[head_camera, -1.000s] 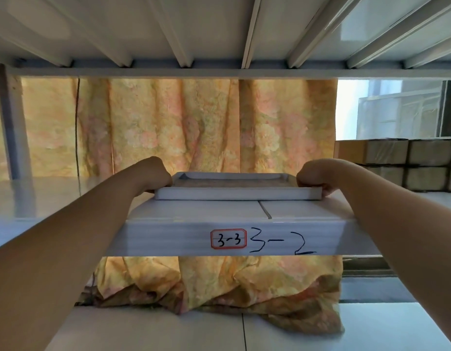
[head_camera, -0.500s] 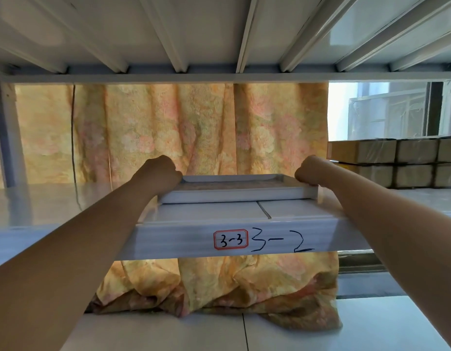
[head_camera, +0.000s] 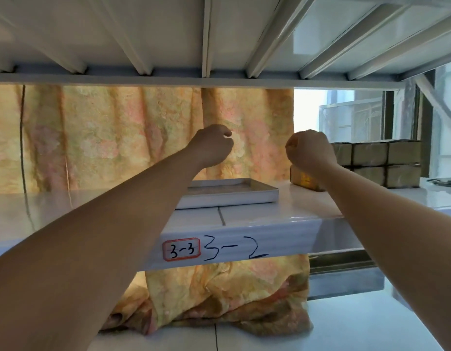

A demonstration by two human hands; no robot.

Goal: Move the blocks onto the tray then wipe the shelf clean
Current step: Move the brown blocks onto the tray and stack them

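Observation:
A shallow white tray (head_camera: pixel 247 196) lies flat on the white shelf (head_camera: pixel 270 216), near the front edge above the "3-2" label. Its inside looks bare from this low angle. My left hand (head_camera: pixel 211 145) hovers above the tray's back left, fingers curled with nothing in them. Raised above the tray's right end, my right hand (head_camera: pixel 308 150) is a closed fist with nothing visible in it. Brown wrapped blocks (head_camera: pixel 371 163) are stacked in two layers on the same shelf to the right of the tray, partly hidden behind my right hand.
An orange flowered curtain (head_camera: pixel 118 138) hangs behind the shelf and bunches on the lower shelf (head_camera: pixel 358 325). The ribbed underside of the upper shelf (head_camera: pixel 219 46) is close overhead. A window (head_camera: pixel 346 117) is at the back right.
Both hands have let go of the tray's ends and risen above it. The tray now rests on the shelf, further back than before.

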